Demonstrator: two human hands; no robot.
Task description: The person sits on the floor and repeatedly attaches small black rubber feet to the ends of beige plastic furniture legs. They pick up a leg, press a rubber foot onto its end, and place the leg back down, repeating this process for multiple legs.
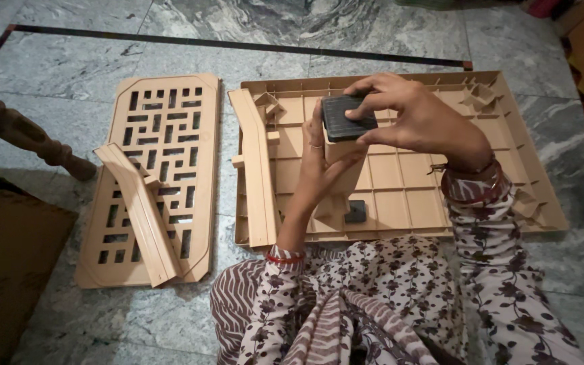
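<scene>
Lattice panel (149,182) left of ribbed tray (441,196).

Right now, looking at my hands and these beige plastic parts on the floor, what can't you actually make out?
All in the head view:
- Beige leg: mostly hidden by the left hand.
- Dark cap: far edge covered by the right hand.
- Ribbed panel: near edge hidden by the sleeves.
- Turned wooden post: cut off at the left edge.
- Small dark piece: too small to identify.

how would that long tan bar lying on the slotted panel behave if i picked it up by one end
The long tan bar looks like moulded plastic, so probably light and fairly stiff, with perhaps slight flex along its length. It lies loose and slanted across the slotted panel, so a push would likely slide it. Its flat, angular faces make rolling unlikely.
</scene>
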